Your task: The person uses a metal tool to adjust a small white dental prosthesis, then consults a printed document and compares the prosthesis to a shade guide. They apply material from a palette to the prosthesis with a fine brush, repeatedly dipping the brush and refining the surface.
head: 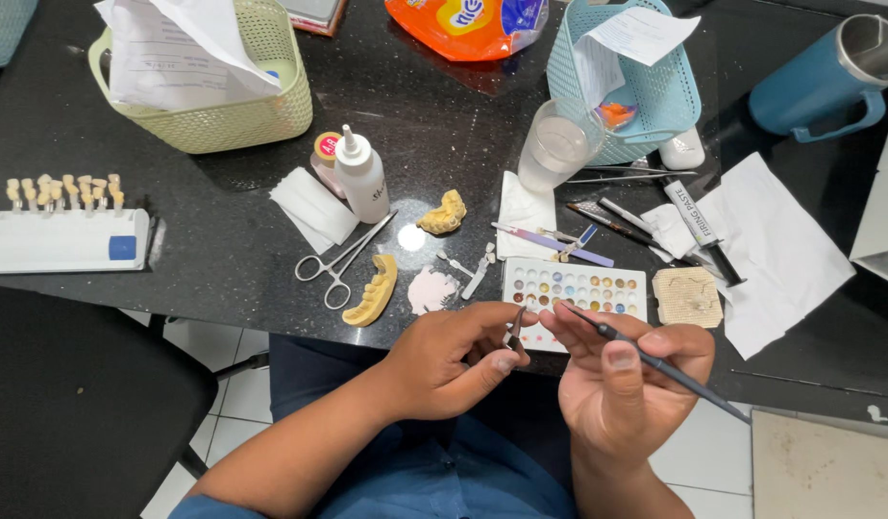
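My left hand (454, 360) pinches a thin metal holder with a small tooth-shaped piece (514, 334) at its tip, held over my lap at the table's near edge. My right hand (622, 380) grips a dark fine brush (655, 363) whose tip points at that piece. Just beyond both hands lies a white palette (574, 288) with several small wells of coloured paste. Two yellow dental casts (372, 290) (443, 213) and steel scissors-type forceps (340, 259) lie left of the palette.
On the black table stand a white squeeze bottle (361, 178), a glass of water (557, 146), a green basket (213, 82) and a blue basket (625, 82) with papers, a tooth shade guide (55, 207), tissues (780, 250), several tools and a blue mug (828, 77).
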